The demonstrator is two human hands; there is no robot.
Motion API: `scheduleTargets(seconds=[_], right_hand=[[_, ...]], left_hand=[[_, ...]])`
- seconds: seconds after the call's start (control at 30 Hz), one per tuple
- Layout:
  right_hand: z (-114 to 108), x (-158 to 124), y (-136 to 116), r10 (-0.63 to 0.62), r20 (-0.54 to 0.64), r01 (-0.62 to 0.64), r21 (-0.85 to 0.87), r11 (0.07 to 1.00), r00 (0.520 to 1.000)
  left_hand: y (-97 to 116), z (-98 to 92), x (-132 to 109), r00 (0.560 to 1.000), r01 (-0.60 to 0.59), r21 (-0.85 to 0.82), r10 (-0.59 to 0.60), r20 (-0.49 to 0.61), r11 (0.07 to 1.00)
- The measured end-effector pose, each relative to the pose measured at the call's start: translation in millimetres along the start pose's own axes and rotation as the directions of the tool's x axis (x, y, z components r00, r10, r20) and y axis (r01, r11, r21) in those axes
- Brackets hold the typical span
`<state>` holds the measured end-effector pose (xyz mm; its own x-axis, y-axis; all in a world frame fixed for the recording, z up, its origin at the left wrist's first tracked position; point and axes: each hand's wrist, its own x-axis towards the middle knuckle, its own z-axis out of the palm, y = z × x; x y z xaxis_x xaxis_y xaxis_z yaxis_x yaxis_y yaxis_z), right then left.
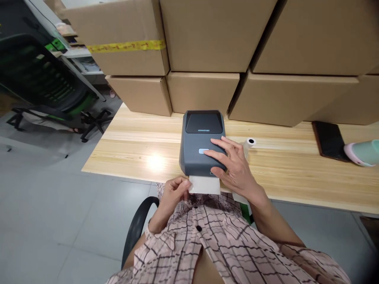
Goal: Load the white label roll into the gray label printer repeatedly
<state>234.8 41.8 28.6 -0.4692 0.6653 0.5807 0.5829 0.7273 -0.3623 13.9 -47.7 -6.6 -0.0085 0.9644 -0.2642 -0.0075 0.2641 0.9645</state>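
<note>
A dark grey label printer point(194, 144) stands on the wooden table with a white label strip point(205, 185) sticking out of its front slot. My left hand point(175, 193) pinches the left edge of that strip between thumb and forefinger. On top of the printer rests my right hand point(235, 167), fingers spread, with the index fingertip at the light blue button point(203, 151) and the thumb near the front right corner. Just right of the printer lies a white paper roll point(250, 142), partly hidden behind my right hand.
Stacked cardboard boxes point(204, 88) line the back of the wooden table point(133, 146). A black phone point(330, 140) and a green and pink cup point(364, 153) are at the right. An office chair point(38, 79) stands at the far left.
</note>
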Motion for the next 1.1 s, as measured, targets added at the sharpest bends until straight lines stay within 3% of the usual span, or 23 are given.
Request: scheduleTargets(seconds=[0.07,0.13,0.37,0.43,0.5,0.6,0.63,0.67,0.7,0.8,0.87,0.97,1.1], right_hand=[[1,1,-2,0.01,-0.012,-0.01,-0.005,1.0,1.0],[2,1,-4,0.023,-0.019,-0.023,0.0,1.0,1.0],[4,0,-6,0.071,-0.025,-0.07,0.028,0.997,0.997],[2,0,-8,0.079,-0.017,-0.079,-0.004,0.997,0.997],[1,1,-10,0.088,0.007,-0.087,-0.05,0.995,0.996],[0,6,-11,0.079,0.04,-0.076,-0.089,0.993,0.996],[0,8,-10,0.074,0.05,-0.07,-0.083,0.994,0.996],[0,9,-9,0.069,0.061,-0.065,-0.066,0.996,0.996],[0,9,-8,0.068,0.073,-0.065,-0.041,0.997,0.995],[0,2,-3,0.097,0.092,-0.103,0.064,0.993,0.991],[-3,-8,-2,0.185,0.099,-0.197,0.137,0.971,0.978],[-11,-22,-3,0.307,0.144,-0.333,0.233,0.914,0.941],[-13,-33,-5,0.332,0.165,-0.368,0.291,0.883,0.929]], left_hand=[[4,2.2,3,0.993,0.095,-0.089,-0.088,0.076,0.992],[7,3.3,6,0.991,0.104,-0.108,-0.094,0.096,0.989],[6,-2.7,2,0.99,-0.097,0.044,0.091,0.112,0.994],[2,-3.8,0,0.982,-0.187,0.095,0.182,0.055,0.978],[0,-4.3,2,0.936,-0.323,0.154,0.339,-0.094,0.934],[1,-3.9,10,0.771,-0.501,0.223,0.549,-0.324,0.836],[2,-3.0,15,0.729,-0.54,0.244,0.592,-0.343,0.806],[4,-1.5,19,0.714,-0.563,0.259,0.62,-0.326,0.785],[5,0.5,22,0.724,-0.574,0.264,0.631,-0.279,0.775],[8,8.0,28,0.813,-0.532,0.235,0.568,-0.125,0.813],[8,11.6,28,0.854,-0.486,0.207,0.511,-0.092,0.849],[6,12.7,27,0.859,-0.481,0.185,0.503,-0.097,0.857],[3,13.0,30,0.841,-0.506,0.15,0.524,-0.134,0.85]])
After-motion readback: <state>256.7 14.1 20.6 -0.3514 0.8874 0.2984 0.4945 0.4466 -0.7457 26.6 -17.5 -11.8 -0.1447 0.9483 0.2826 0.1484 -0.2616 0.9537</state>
